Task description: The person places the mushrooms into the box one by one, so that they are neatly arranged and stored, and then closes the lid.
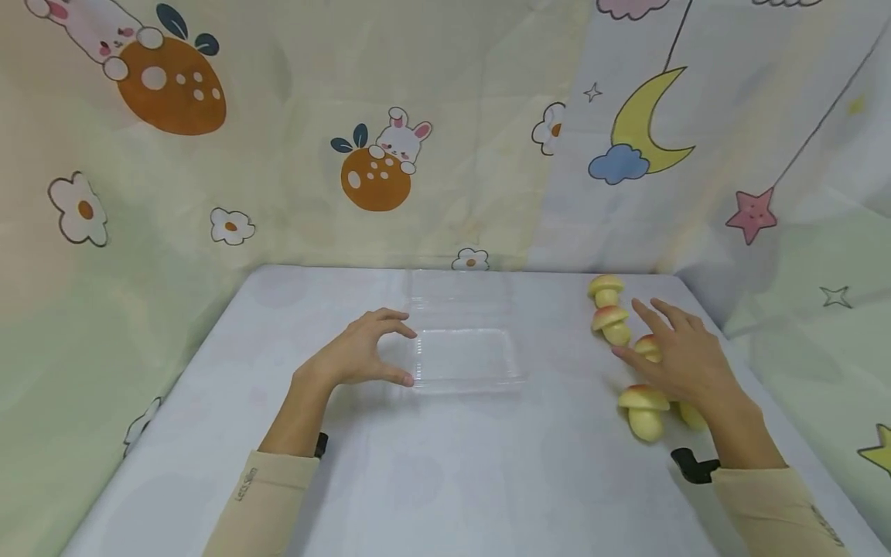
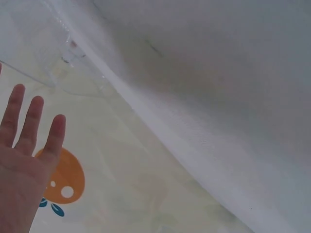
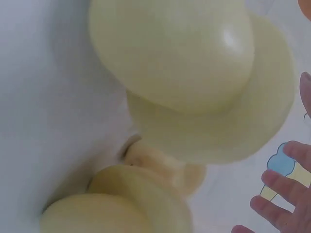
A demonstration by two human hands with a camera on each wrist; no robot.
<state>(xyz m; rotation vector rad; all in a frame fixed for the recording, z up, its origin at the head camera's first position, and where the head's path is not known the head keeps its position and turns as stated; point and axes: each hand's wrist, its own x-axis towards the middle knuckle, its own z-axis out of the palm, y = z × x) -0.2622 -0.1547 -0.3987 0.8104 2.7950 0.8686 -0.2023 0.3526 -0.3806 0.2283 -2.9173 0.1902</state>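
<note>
In front of me on the white tabletop (image 1: 452, 480) sits a clear plastic box (image 1: 468, 357), its lid (image 1: 459, 298) laid back towards the patterned cloth (image 1: 278, 139) and its tray facing up, the pale surface showing straight through the floor. My left hand (image 1: 362, 352) is at the tray's left end, thumb at the near corner and index finger at the far one, opened into a wide C; whether they actually press on the plastic I cannot tell, and the other fingers stretch out straight in the wrist view. My right hand (image 1: 685, 360) is over on the right side, fingers spread well apart and gripping nothing, above a group of yellow mushrooms (image 1: 646, 422) with reddish tops. All five that I can see lie outside the box, well apart from its right edge: two close together at the back, one partly behind my right hand, and two nearer me, one of these half covered by my wrist. My thumb points at the second mushroom (image 1: 612, 325) from the back, near it, though I cannot tell if they touch.
</note>
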